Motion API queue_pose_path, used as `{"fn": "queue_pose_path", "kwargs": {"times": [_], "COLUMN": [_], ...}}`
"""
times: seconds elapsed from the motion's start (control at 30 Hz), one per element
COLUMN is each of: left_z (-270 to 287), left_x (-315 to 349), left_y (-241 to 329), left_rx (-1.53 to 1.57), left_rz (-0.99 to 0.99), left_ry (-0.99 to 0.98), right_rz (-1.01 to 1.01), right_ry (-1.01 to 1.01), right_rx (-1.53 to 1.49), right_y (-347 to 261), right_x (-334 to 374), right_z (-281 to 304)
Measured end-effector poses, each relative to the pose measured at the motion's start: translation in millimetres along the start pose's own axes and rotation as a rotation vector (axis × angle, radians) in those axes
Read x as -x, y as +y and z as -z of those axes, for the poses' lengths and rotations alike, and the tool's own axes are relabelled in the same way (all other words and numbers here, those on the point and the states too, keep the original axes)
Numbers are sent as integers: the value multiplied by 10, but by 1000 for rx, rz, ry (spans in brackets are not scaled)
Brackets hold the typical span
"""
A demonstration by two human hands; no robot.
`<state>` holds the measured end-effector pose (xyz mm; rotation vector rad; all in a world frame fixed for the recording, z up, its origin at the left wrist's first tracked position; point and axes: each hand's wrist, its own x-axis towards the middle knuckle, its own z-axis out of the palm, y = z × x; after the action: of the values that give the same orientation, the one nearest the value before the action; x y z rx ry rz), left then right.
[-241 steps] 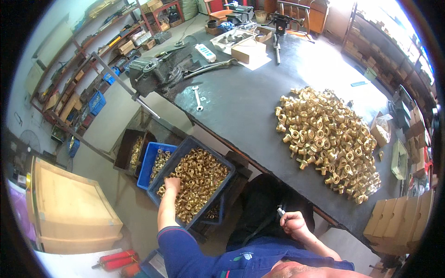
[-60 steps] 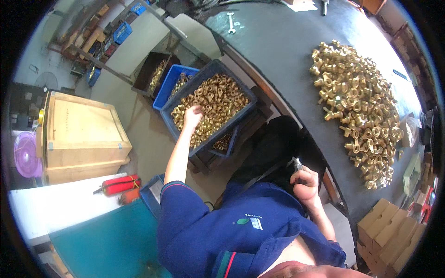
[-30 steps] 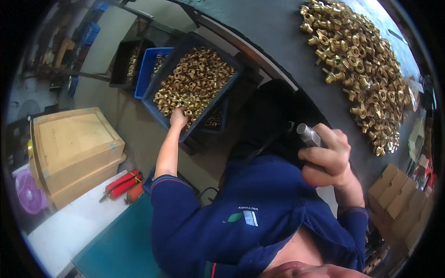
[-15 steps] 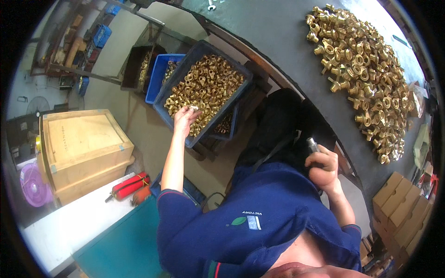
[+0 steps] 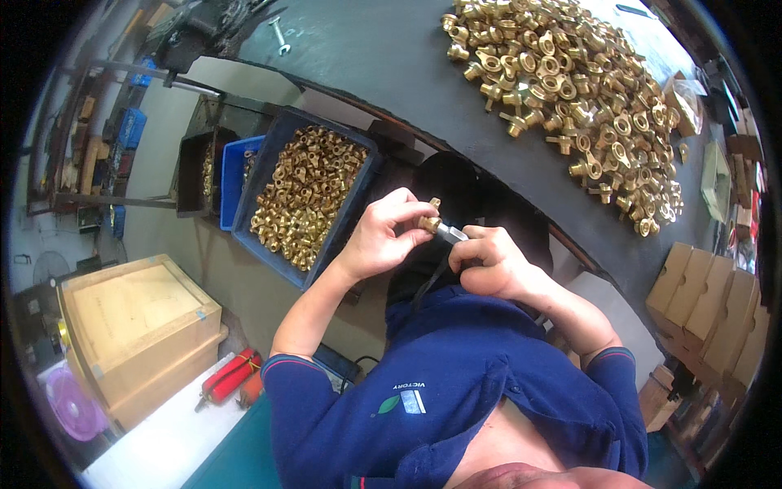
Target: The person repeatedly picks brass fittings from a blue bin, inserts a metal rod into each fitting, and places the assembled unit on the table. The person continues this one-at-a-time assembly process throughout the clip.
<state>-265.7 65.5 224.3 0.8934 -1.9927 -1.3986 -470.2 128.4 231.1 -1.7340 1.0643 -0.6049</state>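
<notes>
A brass fitting [image 5: 429, 220] is pinched in the left hand [image 5: 379, 238], just left of the slim metal tool [image 5: 450, 234] gripped in the right hand [image 5: 489, 262]; the tool's tip is aimed leftward at the fitting, above the lap, near the counter [image 5: 383, 73].

Shiny brass fittings [image 5: 570, 90] heaped on a matt dark bench [image 5: 383, 65]; blue plastic bin [image 5: 303, 196]; pale, smooth wooden crate [image 5: 134, 326].

Just one head cam here, fisheye, looking steeply down past the chest at both hands up close, with the workbench [image 5: 391, 73] curving across the top.
</notes>
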Motion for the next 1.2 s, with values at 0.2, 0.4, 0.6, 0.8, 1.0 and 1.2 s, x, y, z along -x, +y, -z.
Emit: {"fn": "queue_pose_path", "kwargs": {"times": [0.2, 0.4, 0.6, 0.8, 1.0, 1.2], "left_z": [-97, -97, -82, -264, -371, -180], "left_x": [-110, -221, -308, -276, -317, -568], "left_y": [129, 157, 166, 56, 34, 188], "left_rx": [-226, 72, 179, 439, 614, 612], "left_rz": [-125, 12, 2, 230, 191, 40], "left_ry": [-88, -162, -34, -107, -103, -16], "right_rz": [-94, 5, 81, 88, -228, -51], "right_ry": [-38, 58, 187, 264, 174, 53], "right_rx": [-98, -179, -114, 200, -995, -1610], "right_y": [118, 146, 162, 101, 273, 229], "right_x": [99, 145, 190, 238, 264, 304], "right_z": [16, 11, 96, 128, 70, 158]}}
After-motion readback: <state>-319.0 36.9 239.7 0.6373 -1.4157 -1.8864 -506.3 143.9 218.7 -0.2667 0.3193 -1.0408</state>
